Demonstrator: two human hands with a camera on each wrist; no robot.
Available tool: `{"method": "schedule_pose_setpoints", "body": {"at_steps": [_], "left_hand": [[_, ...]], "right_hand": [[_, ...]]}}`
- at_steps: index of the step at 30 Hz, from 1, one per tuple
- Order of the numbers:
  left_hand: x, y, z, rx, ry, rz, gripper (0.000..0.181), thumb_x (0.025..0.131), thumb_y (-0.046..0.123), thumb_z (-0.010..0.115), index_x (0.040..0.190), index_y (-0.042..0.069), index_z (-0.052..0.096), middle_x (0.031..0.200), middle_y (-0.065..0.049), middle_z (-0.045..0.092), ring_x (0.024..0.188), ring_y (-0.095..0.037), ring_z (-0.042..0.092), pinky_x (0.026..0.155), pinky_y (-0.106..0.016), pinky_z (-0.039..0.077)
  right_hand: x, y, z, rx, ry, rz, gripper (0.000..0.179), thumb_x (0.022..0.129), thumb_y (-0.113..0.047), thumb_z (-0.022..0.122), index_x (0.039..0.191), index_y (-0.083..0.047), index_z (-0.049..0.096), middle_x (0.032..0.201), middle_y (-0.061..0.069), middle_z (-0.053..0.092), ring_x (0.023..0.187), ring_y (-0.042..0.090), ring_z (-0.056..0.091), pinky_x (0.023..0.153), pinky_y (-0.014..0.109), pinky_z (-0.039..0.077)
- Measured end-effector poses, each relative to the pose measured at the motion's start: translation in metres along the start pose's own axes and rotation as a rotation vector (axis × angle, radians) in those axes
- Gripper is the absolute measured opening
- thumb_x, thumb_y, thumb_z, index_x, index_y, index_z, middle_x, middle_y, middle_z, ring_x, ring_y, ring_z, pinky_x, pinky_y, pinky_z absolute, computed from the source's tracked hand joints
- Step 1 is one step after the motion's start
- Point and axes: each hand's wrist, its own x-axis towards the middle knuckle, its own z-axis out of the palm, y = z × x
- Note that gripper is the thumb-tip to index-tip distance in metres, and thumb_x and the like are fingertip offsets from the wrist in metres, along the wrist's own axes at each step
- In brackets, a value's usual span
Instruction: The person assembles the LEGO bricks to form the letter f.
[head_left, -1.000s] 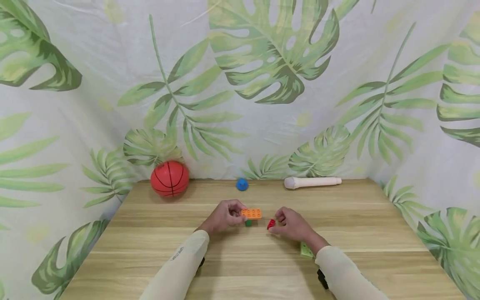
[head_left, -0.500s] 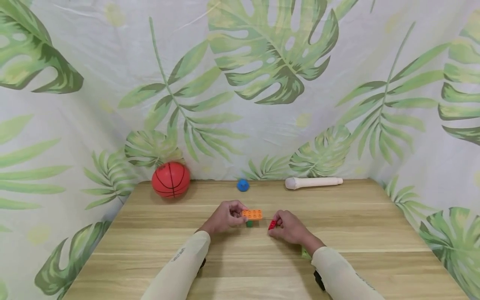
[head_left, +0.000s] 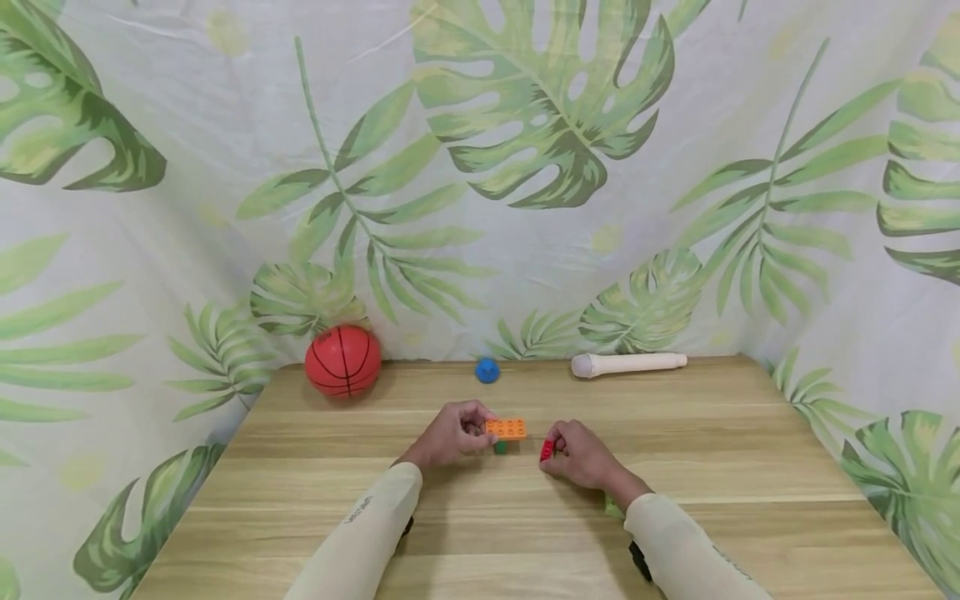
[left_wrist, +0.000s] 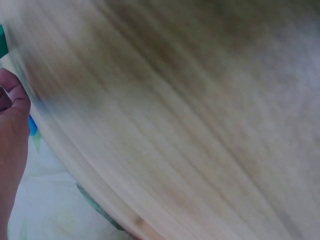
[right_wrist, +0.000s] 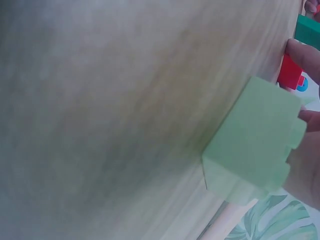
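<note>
Left hand (head_left: 453,433) pinches orange brick (head_left: 507,428), right hand (head_left: 582,455) grips red brick (head_left: 547,450), both short of the far edge of the table (head_left: 517,542). Keep orange level; square tilted red before contact.

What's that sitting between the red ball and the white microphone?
A small, round blue object, with bare tabletop on either side of it; the head view shows this.

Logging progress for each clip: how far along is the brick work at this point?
Done, apparently: the orange brick sits above the green brick, seemingly joined. In hand: the left hand holds that pair, while the right hand pinches the red brick, apart from it. Left, probably: attaching the red brick, and perhaps the light green brick, which is separate on the table.
</note>
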Motion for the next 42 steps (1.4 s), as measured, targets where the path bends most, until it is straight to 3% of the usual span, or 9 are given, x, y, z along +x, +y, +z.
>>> {"method": "schedule_pose_setpoints", "body": {"at_steps": [14, 23, 34, 42], "left_hand": [[-0.001, -0.002, 0.0, -0.015, -0.005, 0.016, 0.027, 0.094, 0.004, 0.08, 0.119, -0.005, 0.073, 0.094, -0.013, 0.066, 0.076, -0.012, 0.051, 0.064, -0.017, 0.043], [-0.001, -0.003, 0.001, -0.013, -0.001, 0.006, 0.027, 0.094, 0.004, 0.08, 0.119, -0.003, 0.073, 0.096, -0.015, 0.067, 0.077, -0.012, 0.052, 0.066, -0.017, 0.045], [-0.001, -0.001, 0.001, -0.021, 0.007, 0.02, 0.025, 0.094, 0.004, 0.08, 0.117, -0.004, 0.072, 0.099, -0.02, 0.07, 0.081, -0.012, 0.055, 0.068, -0.017, 0.047], [-0.002, -0.001, 0.003, -0.002, 0.014, 0.022, 0.022, 0.093, 0.001, 0.079, 0.114, -0.003, 0.073, 0.099, -0.02, 0.071, 0.081, -0.01, 0.056, 0.07, -0.016, 0.048]], "right_hand": [[0.001, 0.002, 0.002, 0.006, 0.011, 0.017, 0.025, 0.088, -0.009, 0.086, 0.102, -0.003, 0.066, 0.098, 0.009, 0.059, 0.087, 0.018, 0.049, 0.077, 0.026, 0.043], [0.008, 0.001, -0.002, 0.061, 0.093, 0.059, 0.021, 0.09, -0.01, 0.086, 0.103, -0.004, 0.071, 0.094, 0.005, 0.073, 0.084, 0.013, 0.065, 0.073, 0.025, 0.054], [0.027, -0.041, 0.0, 0.113, 0.206, -0.044, 0.028, 0.092, -0.008, 0.085, 0.114, -0.008, 0.068, 0.11, 0.007, 0.076, 0.095, 0.019, 0.072, 0.091, 0.041, 0.062], [0.035, -0.05, 0.016, 0.087, 0.206, -0.146, 0.027, 0.09, -0.008, 0.087, 0.112, -0.008, 0.072, 0.109, 0.008, 0.077, 0.105, 0.027, 0.073, 0.095, 0.051, 0.06]]}}
